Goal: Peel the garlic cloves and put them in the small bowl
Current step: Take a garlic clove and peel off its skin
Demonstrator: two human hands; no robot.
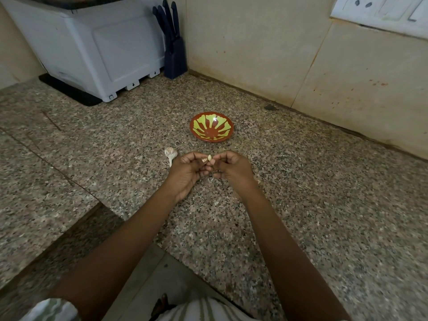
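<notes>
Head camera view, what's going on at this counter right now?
A person is working on a garlic clove, pinching it between the fingers of the left hand and the right hand just above the granite counter, apparently peeling it. The garlic bulb lies on the counter beside the left hand. The small bowl sits beyond the hands, with no cloves visible in it yet.

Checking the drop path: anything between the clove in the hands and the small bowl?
Head view: only bare counter between the clove and the small bowl. The garlic bulb lies off to the left.
</notes>
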